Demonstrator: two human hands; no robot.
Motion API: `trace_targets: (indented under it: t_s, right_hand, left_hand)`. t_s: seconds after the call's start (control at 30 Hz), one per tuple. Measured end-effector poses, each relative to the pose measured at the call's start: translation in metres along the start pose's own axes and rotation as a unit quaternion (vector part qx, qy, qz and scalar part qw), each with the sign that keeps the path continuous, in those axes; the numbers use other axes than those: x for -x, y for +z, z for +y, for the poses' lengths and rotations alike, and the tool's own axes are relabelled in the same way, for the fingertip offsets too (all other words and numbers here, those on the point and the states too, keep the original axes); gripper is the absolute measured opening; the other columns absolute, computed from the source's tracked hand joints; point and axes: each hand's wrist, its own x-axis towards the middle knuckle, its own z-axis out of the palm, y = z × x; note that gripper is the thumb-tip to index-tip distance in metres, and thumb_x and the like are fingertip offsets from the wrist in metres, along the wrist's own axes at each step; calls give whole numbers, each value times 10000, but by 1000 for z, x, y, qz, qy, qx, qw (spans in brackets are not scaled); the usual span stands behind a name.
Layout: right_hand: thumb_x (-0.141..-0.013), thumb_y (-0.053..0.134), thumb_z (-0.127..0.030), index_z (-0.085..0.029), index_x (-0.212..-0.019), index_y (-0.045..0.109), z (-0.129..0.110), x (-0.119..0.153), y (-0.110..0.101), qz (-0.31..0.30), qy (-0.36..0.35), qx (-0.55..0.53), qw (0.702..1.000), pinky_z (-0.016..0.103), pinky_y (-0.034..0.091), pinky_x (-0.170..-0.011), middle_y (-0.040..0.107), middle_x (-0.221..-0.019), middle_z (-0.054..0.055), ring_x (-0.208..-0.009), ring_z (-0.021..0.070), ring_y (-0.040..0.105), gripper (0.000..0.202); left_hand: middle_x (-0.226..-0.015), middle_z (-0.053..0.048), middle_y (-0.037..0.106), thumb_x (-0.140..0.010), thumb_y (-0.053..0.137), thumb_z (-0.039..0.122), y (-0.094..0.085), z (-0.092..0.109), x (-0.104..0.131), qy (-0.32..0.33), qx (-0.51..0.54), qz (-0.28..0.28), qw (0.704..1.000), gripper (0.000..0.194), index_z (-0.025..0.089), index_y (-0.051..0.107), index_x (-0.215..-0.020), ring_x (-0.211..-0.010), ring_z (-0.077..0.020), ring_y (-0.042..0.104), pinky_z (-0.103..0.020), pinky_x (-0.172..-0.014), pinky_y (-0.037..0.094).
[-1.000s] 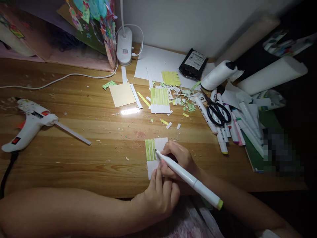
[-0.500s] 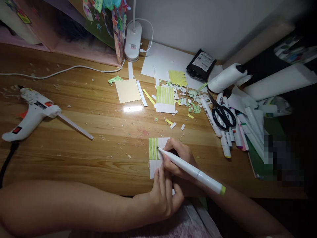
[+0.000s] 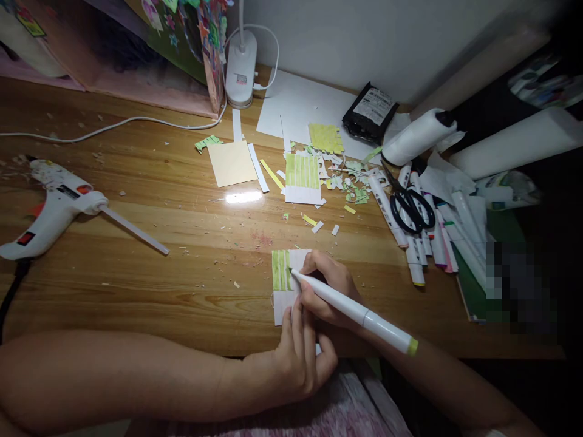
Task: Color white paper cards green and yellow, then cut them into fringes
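In my right hand (image 3: 330,285) is a white marker (image 3: 355,306) with a yellow-green end. Its dark tip touches a small white paper (image 3: 281,308), beside uneven green stripes on the paper's upper left part. My left hand (image 3: 300,358) lies below, its fingers stretched out and their tips resting on the paper's lower part. A bit of something white shows by the left thumb; I cannot make out what it is. Farther back lies a similar paper (image 3: 303,194) with green stripes across most of it.
A glue gun (image 3: 59,197) lies on the left. Scissors (image 3: 410,209) rest on several markers (image 3: 415,264) at the right. A beige square (image 3: 232,164), a fringed yellow piece (image 3: 325,138) and paper scraps lie towards the back, near a white lamp base (image 3: 240,73) and a black packet (image 3: 370,115).
The whole view has shifted slightly. Both hands keep their places on the paper, and the stripe at the marker's tip looks a little darker and longer.
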Motion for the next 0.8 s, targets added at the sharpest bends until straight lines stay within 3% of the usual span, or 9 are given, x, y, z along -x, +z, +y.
trace_targets:
  t_s: [0.8]
  right_hand:
    - [-716, 469, -221, -208, -667, 368, 5, 2, -2, -28, 0, -42, 999, 252, 308, -514, 388, -604, -30, -534, 122, 364, 112]
  left_hand:
    - [-962, -190, 688, -908, 444, 252, -2, 1, -1, -6, -6, -12, 1000, 194, 79, 530, -919, -929, -294, 662, -402, -783, 551]
